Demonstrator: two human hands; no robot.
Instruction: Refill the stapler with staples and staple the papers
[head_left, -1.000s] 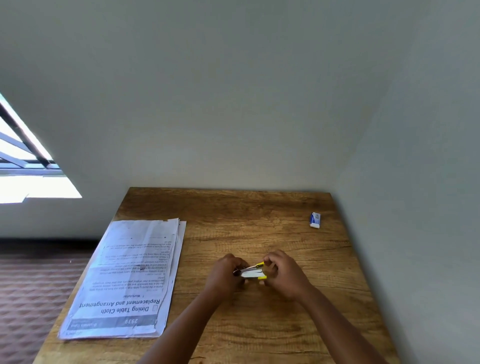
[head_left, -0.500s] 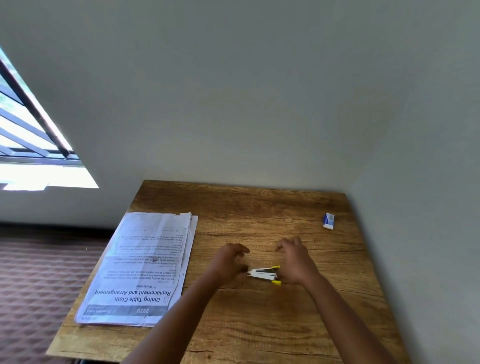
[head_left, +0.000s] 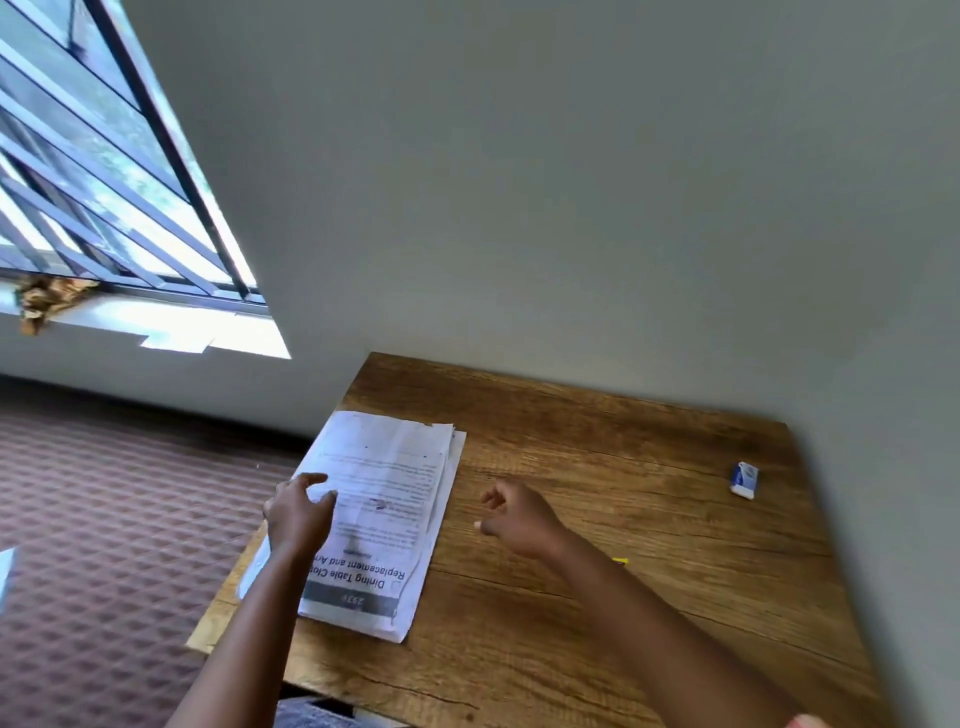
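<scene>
On the paper stack's left edge, left hand (head_left: 298, 514): grip released, fingers spread on the papers (head_left: 387, 499).
Right hand (head_left: 514, 514): loosely curled, grasping nothing, above bare wood.
Stapler (head_left: 620, 560): mostly hidden behind right forearm; yellow tip shows.
Table (head_left: 649, 467): grained wood, corner-set.
Staple box (head_left: 744, 479): small, blue-white, far right.
Room: grey walls (head_left: 519, 182), patterned carpet (head_left: 114, 509), barred window (head_left: 104, 171).

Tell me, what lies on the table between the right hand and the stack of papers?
Nothing. In the head view only bare wood of the table separates the right hand from the papers; the hand holds nothing.
</scene>
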